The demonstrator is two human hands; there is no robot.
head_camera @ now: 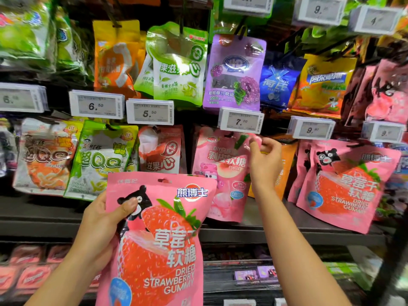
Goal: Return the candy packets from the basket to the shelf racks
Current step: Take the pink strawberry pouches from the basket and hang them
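At the candy racks, two hands, one packet each.
Left hand grips one strawberry gummy packet; right hand pinches the top corner of one hanging peach packet; two strawberry packets hang right.

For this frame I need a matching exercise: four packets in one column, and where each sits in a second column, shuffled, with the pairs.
Things:
1. dried strawberry gummy packet
2. pink peach candy packet
3. purple grape candy packet
4. green QQ packet

Places:
A. hanging above the 7.00 price tag
B. held in the left hand
C. hanging below the 6.50 price tag
D. top corner pinched by the right hand

Pairs: 1-B, 2-D, 3-A, 4-C
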